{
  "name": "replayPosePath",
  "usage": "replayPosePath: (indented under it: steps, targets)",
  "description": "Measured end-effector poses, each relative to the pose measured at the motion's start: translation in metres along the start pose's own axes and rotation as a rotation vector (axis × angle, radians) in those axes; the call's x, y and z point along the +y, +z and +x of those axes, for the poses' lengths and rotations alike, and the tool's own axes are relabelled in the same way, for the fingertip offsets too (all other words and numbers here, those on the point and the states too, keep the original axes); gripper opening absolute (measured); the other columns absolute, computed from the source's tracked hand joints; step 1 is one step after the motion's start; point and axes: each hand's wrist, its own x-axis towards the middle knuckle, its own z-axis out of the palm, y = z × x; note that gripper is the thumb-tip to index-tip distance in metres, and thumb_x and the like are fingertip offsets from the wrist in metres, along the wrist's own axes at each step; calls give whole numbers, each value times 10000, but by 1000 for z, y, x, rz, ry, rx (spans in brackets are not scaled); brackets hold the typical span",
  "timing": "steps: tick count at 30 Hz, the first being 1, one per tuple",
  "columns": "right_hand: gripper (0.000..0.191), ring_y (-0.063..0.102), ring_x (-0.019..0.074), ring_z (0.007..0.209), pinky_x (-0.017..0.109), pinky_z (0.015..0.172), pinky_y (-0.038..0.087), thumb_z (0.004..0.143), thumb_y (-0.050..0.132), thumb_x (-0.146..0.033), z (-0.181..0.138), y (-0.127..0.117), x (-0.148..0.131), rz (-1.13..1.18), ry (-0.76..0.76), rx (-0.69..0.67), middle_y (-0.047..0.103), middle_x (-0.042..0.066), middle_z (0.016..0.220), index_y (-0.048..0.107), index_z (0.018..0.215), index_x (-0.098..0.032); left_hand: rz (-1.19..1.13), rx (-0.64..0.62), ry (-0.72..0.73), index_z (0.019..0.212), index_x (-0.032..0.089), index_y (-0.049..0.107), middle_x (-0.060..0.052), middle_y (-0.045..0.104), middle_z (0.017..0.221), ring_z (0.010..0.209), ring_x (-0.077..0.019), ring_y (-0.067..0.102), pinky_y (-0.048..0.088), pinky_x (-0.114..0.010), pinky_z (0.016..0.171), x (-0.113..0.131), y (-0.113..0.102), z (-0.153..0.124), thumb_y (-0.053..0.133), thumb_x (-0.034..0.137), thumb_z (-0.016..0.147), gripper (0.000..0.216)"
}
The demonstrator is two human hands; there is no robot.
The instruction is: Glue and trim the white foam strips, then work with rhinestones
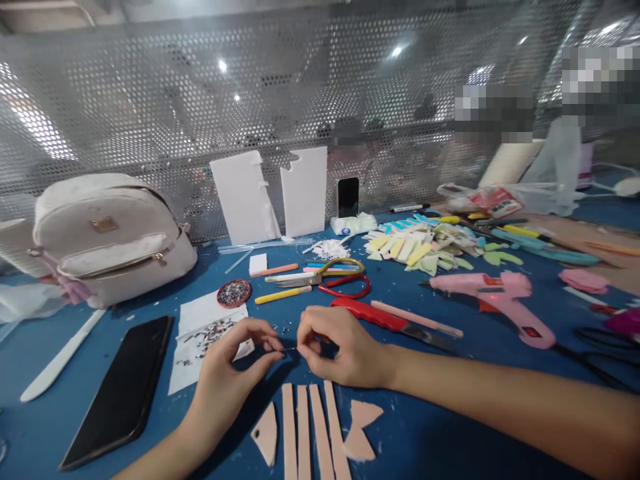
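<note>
My left hand (240,357) has its thumb and fingertips pinched together at one end of a thin, needle-like strand (289,349). At its other end, the thumb and forefinger of my right hand (343,343) close on it; its exact kind is too small to tell. Below my hands lie several peach-coloured strips (304,427) side by side. A fin-shaped peach piece (266,433) with a dark dot sits to their left, and a tail-like peach piece (361,430) to their right. Small shiny beads (213,337) are scattered on a white sheet (183,373) beside my left hand.
A round red-rimmed dish (234,293) holds more beads. Scissors (345,269), coloured markers (283,295) and a red-handled knife (370,315) lie beyond my hands. At right is a pink glue gun (500,300); at left are a black phone (120,393) and a white backpack (113,233).
</note>
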Motion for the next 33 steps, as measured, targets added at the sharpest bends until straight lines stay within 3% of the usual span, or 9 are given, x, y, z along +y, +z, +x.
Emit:
replayPosePath:
  steps: [33]
  targets:
    - [95,468,107,594,235,547,344,843,533,-137,0,-1,0,-14,41,-15,480,-39,650,499,779,-199,40,-26,8,887,227,644,18,687,816,795,-142,642,527,-257,759,-4,-4,1,701,188,826,92]
